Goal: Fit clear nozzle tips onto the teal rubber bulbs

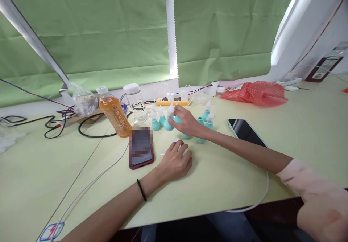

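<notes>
My right hand [187, 120] reaches over a cluster of teal rubber bulbs with clear, white-tipped nozzles, which look like nasal aspirators. Its thumb and fingers are closed around one nasal aspirator [169, 124], nozzle up. Other aspirators stand close on both sides, such as one at the left [155, 123] and one at the back right [206, 114]. A bulb without a nozzle [200, 120] shows just past my right wrist. My left hand [175, 160] rests on the table nearer me, fingers loosely bent and apart. A small clear piece [162, 155] lies beside it; a white tip [177, 139] peeks out beyond its fingers.
A red-cased phone [141, 158] lies to the left and a second phone [246, 131] to the right. Behind are an orange drink bottle [114, 113], a clear cup [136, 102], a yellow power strip [174, 102] and red bubble wrap [254, 94]. Cables cross the table.
</notes>
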Motion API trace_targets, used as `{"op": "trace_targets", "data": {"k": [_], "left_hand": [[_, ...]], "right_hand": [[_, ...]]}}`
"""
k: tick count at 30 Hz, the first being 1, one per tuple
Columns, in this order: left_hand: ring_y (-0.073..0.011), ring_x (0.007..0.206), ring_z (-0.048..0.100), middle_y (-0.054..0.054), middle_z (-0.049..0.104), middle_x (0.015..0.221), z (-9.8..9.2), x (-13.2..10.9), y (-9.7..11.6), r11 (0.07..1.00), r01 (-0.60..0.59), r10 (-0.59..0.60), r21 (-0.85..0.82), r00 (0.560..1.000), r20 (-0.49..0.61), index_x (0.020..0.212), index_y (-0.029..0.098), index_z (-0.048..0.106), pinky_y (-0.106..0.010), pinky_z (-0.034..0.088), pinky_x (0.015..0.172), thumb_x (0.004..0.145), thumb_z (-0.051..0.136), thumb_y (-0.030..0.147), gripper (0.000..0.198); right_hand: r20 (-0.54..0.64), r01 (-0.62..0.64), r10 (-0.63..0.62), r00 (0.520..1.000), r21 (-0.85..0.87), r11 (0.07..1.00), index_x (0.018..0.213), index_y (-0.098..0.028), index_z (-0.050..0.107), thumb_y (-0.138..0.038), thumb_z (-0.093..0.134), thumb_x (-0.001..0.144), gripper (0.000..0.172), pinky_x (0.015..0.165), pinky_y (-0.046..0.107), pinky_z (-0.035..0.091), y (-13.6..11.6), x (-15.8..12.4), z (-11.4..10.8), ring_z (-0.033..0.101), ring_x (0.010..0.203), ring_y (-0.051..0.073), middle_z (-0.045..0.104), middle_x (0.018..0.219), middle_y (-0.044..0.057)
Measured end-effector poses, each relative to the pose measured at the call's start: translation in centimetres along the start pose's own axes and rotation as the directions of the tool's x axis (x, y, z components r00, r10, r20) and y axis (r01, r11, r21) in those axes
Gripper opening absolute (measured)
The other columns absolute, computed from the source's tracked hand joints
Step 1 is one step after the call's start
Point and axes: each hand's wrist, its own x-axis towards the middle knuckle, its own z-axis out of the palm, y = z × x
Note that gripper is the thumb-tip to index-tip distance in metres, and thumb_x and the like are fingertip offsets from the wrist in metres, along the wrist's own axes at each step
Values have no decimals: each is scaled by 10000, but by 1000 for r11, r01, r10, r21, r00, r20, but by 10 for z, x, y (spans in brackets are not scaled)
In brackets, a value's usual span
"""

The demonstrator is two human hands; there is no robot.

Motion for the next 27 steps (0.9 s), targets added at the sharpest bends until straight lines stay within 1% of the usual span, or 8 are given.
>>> {"op": "trace_targets", "data": {"k": [3,8,11,15,21,23,25,27], "left_hand": [[-147,598,418,-35,474,579,-10,-2,-4,959,132,-171,-250,975,-141,608,166,432,-272,348,516,725,427,245,141],[-84,482,321,32,355,539,-21,-3,-8,723,365,-490,-586,869,-63,622,179,351,-220,290,458,759,384,325,203],[-82,492,334,29,391,579,-21,0,-4,705,376,-429,-602,901,61,724,168,401,-214,289,467,776,384,357,196],[-84,476,299,34,347,518,-19,5,6,693,403,-342,-598,914,219,592,168,378,-229,264,475,828,289,356,314],[-73,363,241,52,260,391,-17,14,-3,110,626,-438,-772,728,528,524,191,248,-217,241,381,846,88,430,431],[-83,382,294,37,315,422,-19,15,-15,195,637,-532,-746,708,465,544,185,288,-219,276,396,848,94,423,432],[-116,509,411,-7,439,543,-19,15,-30,520,644,-602,-561,742,294,604,161,411,-238,339,483,844,217,402,391],[-180,706,465,-60,525,717,-17,12,-44,782,604,-583,-153,796,162,759,149,518,-283,368,601,814,357,341,256]], "right_hand": [[-193,126,-99,976,130,983,719,-179,485,-232,418,708,86,687,286,418,-6,-19,-28,511,760,158,528,782,44],[21,173,-177,984,118,978,636,-200,457,-204,455,596,41,494,250,366,-5,-72,-41,453,517,122,487,563,-4],[132,263,-269,954,66,963,639,-192,446,-206,451,570,71,436,243,306,-1,-95,-29,406,471,115,456,541,-8],[158,267,-274,949,66,961,621,-197,399,-203,416,569,55,422,238,277,2,-108,-15,372,457,111,416,524,-15],[79,308,-317,945,113,945,637,-203,378,-202,415,562,83,424,239,280,5,-113,-9,353,460,114,405,525,-16],[68,315,-326,943,137,939,665,-201,393,-198,430,568,104,429,239,283,5,-113,-9,358,467,114,416,537,-16],[48,248,-262,964,194,949,701,-197,403,-198,450,604,107,447,233,305,3,-112,-11,362,477,108,423,554,-18],[43,153,-170,985,258,954,721,-192,409,-218,467,658,90,486,230,340,1,-110,-13,375,502,105,427,579,-16]]}}
